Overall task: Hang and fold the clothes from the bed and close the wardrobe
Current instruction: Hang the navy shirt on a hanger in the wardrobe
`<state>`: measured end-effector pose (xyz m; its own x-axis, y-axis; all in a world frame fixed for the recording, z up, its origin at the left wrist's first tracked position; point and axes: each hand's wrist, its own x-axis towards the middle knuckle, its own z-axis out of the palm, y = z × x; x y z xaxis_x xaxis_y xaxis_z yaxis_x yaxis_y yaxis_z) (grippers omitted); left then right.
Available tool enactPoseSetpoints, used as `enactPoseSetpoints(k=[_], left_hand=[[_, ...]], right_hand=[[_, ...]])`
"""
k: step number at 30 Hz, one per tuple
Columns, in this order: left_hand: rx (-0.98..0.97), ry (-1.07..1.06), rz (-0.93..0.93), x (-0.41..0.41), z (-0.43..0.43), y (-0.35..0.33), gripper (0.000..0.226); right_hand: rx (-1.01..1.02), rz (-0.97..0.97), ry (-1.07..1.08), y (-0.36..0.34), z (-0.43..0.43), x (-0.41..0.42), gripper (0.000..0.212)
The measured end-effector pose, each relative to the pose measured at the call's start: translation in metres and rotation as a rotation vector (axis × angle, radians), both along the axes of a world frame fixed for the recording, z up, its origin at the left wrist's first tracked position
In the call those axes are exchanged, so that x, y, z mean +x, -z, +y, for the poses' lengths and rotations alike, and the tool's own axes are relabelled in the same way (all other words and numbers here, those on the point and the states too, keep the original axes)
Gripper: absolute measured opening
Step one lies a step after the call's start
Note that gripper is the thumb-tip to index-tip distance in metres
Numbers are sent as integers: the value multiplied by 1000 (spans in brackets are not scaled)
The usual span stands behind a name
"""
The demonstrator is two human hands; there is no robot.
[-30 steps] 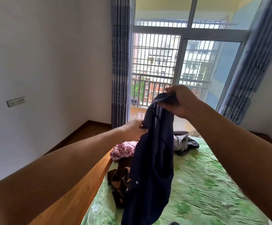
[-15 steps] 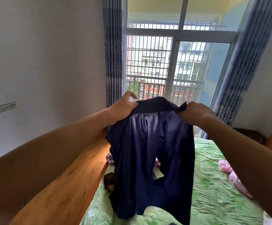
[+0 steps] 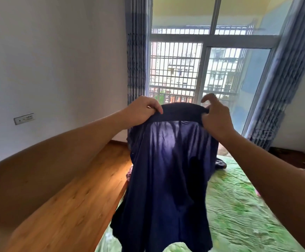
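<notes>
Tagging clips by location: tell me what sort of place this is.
Probably a bedroom: a bed with a green sheet, long curtains beside a balcony window, and a navy garment held up.

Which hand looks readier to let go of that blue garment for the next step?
Probably the right hand: it only pinches the blue garment, fingers lifted, nearer the bed. The left hand grips fully.

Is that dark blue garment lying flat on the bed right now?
No, the left hand and right hand hold the dark blue garment up by its top edge, so it hangs down over the green bed.
</notes>
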<state>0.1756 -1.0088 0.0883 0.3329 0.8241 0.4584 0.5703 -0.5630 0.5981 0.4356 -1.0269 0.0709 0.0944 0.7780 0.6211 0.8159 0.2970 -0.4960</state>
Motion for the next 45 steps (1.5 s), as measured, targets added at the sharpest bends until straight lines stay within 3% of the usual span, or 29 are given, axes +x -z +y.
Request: enactPoseSetpoints(k=[3, 7, 9, 12, 15, 20, 26, 30, 34, 37, 39, 42, 45], left_hand=[[-12, 3, 71, 0, 0, -1, 25], [130, 27, 483, -8, 1, 1, 49], [175, 19, 580, -14, 3, 5, 54], [284, -44, 641, -20, 4, 10, 49], [413, -130, 763, -26, 3, 14, 44], [393, -272, 839, -47, 5, 25, 32], [272, -298, 722, -63, 15, 34, 25], [220, -268, 599, -64, 21, 35, 32], [189, -267, 695, -63, 26, 35, 40], [179, -162, 664, -62, 25, 32, 38], [262, -141, 667, -61, 23, 30, 42], [539, -178, 760, -59, 19, 29, 64], [854, -122, 825, -54, 16, 27, 58]], right_hand=[[37, -211, -41, 9, -2, -10, 50], [5, -309, -34, 11, -1, -19, 29], [-29, -404, 4, 10, -7, -22, 22], [20, -810, 58, 8, -14, -24, 56], [98, -1025, 60, 4, -19, -25, 48], [131, -1077, 127, -9, -22, -15, 18], [30, -1169, 271, -20, -20, 2, 25], [-44, -1217, 342, -20, -23, 12, 27], [-84, -1204, 390, -24, -26, 21, 23], [-120, -1189, 421, -28, -30, 31, 19], [-143, -1192, 455, -30, -35, 36, 19], [-215, -1169, 486, -32, -38, 43, 24], [-285, -1167, 547, -32, -45, 45, 25]])
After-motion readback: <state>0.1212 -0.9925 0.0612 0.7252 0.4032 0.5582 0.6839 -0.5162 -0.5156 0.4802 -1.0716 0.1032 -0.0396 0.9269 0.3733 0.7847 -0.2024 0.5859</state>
